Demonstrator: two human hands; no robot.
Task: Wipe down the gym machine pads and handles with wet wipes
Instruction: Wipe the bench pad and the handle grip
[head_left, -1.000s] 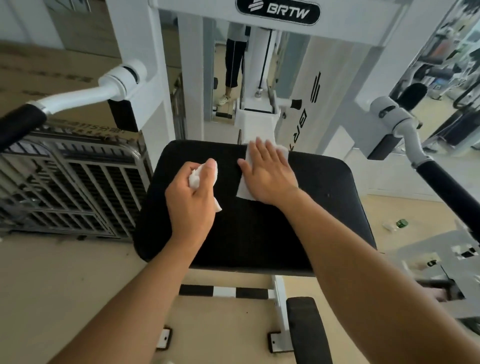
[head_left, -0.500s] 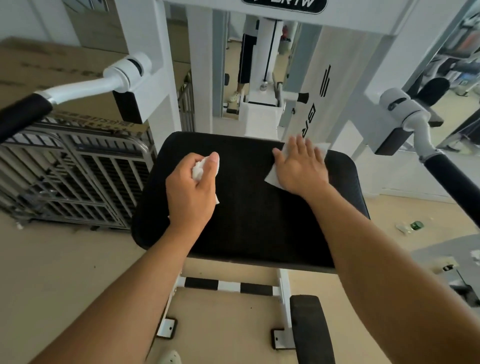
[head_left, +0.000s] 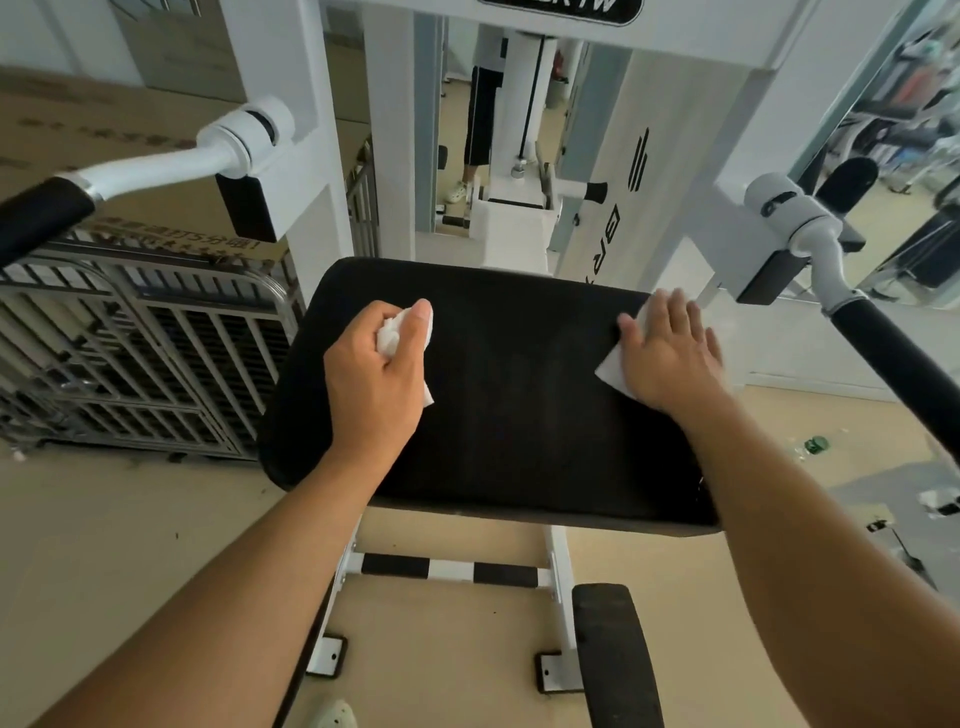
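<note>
A wide black pad of a white gym machine fills the middle of the head view. My right hand lies flat with straight fingers at the pad's far right corner, pressing a white wet wipe against it. My left hand hovers over the pad's left part, its fingers curled round a crumpled white wipe. Two black handles stick out on white arms, the left handle at the left edge and the right handle beside my right hand.
A grey metal grid rack stands left of the pad, with cardboard boxes behind it. The white frame rises behind the pad, and a person's legs show beyond it. A second black pad sits low. A green bottle cap lies on the floor.
My right hand has slid the wipe across the pad from its middle to its far right corner. My left hand has kept its place, still holding the crumpled wipe.
</note>
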